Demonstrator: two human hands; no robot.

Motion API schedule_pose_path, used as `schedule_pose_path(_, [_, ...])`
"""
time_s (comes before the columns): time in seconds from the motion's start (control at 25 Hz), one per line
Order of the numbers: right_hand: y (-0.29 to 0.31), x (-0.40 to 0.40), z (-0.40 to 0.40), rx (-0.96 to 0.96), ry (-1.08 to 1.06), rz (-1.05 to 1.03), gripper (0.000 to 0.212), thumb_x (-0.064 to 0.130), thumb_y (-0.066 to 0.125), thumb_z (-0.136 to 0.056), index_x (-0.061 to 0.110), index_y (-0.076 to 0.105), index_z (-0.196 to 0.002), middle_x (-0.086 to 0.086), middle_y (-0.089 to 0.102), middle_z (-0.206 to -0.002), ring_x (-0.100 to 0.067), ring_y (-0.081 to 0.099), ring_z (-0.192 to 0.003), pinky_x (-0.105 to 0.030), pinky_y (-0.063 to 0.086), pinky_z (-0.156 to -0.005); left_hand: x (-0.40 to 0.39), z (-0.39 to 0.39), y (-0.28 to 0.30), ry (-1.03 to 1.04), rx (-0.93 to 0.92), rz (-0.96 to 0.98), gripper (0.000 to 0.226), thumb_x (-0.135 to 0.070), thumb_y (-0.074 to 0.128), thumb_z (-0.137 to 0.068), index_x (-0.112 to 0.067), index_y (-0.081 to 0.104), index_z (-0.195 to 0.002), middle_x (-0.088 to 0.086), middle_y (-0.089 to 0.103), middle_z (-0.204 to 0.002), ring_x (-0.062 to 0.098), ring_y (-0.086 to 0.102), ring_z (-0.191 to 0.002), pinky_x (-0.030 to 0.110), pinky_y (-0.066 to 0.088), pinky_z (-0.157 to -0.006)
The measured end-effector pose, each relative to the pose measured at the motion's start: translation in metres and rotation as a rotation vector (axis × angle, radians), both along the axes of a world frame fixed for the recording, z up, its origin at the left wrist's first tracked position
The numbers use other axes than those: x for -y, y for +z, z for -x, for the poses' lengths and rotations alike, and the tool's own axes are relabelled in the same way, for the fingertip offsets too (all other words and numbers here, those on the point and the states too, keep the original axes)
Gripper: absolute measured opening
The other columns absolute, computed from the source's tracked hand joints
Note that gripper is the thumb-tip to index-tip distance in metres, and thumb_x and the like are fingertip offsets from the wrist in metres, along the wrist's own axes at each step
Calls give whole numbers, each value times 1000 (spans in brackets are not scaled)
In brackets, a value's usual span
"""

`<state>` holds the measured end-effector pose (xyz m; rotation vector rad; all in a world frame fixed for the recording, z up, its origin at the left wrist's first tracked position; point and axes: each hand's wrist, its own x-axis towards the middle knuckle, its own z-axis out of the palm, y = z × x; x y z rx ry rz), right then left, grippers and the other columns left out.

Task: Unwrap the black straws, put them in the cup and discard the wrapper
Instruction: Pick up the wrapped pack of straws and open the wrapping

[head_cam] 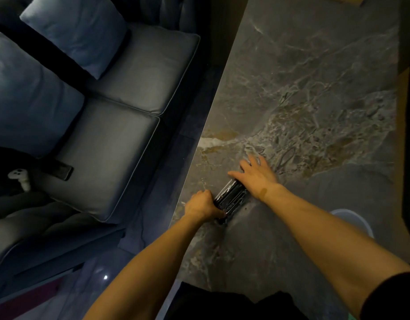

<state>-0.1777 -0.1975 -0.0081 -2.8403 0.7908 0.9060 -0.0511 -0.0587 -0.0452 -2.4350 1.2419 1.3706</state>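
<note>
A pack of black straws [231, 198] in a clear, glossy wrapper lies on a grey marble table [314, 88], close to the table's left edge and angled from lower left to upper right. Both bare hands are on it.

The left hand [204, 205] is curled into a fist around the pack's near end, fingers wrapped over the top and thumb along the side, so that end is gripped tight. The right hand [257, 175] lies flat and spread over the far end, palm down, thumb pointing left along the table; it presses on the pack rather than closing round it (whether the fingertips pinch any wrapper underneath cannot be told). Between the 2 hands, a short stretch of the wrapped straws shows, with light glinting off the plastic.

A pale round cup [354, 219] sits on the table to the right, partly hidden behind the right forearm and well apart from the pack.

Left of the table stands a grey sofa [111, 144] with 2 blue cushions [74, 31]. A dark phone [61, 170] lies on the seat, and a white controller [20, 177] rests just beside it at the picture's left edge.
</note>
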Motion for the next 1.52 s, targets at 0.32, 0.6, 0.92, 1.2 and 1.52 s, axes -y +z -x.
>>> schedule_pose_path(0.32, [-4, -12, 16, 10, -16, -9, 43, 8, 50, -92, 17, 44, -133, -8, 42, -143, -33, 20, -143, -68, 3, -114, -5, 1, 8, -22, -28, 44, 46, -39, 77, -65, -19, 55, -100, 9, 60, -110, 28, 59, -96, 38, 49, -74])
schedule_pose_path(0.6, [6, -35, 42, 53, -232, -200, 43, 37, 61, -81, 25, 49, -119, -6, 66, -111, -31, 56, -110, -66, 20, -111, -13, -25, 36, 60, -177, 307, 40, -26, 81, -68, -25, 52, -96, 0, 67, -93, 21, 64, -82, 37, 53, -68])
schedule_pose_path(0.92, [42, -85, 69, 541, -881, -950, 43, 30, 81, -74, 18, 68, -112, -5, 72, -111, -15, 67, -103, -31, 55, -90, -15, -25, 106, 458, -656, 568, 45, -8, 85, -68, -29, 66, -103, -2, 72, -98, 12, 71, -88, 25, 59, -75])
schedule_pose_path(1.2, [80, -124, 83, 983, -1202, -973, 26, 17, 79, -77, 25, 71, -100, 10, 78, -88, -5, 72, -88, -14, 53, -70, -19, 23, 127, 362, -869, 486, 35, -5, 82, -71, -14, 72, -103, 2, 75, -90, 10, 70, -81, 23, 57, -73])
schedule_pose_path(1.52, [80, -165, 115, 1214, -1412, -961, 36, 16, 77, -77, 18, 68, -112, -4, 76, -105, -18, 71, -98, -23, 57, -77, -37, 61, 124, 344, -1041, 314, 34, -25, 76, -82, -21, 68, -115, 6, 73, -108, 22, 71, -96, 34, 57, -82])
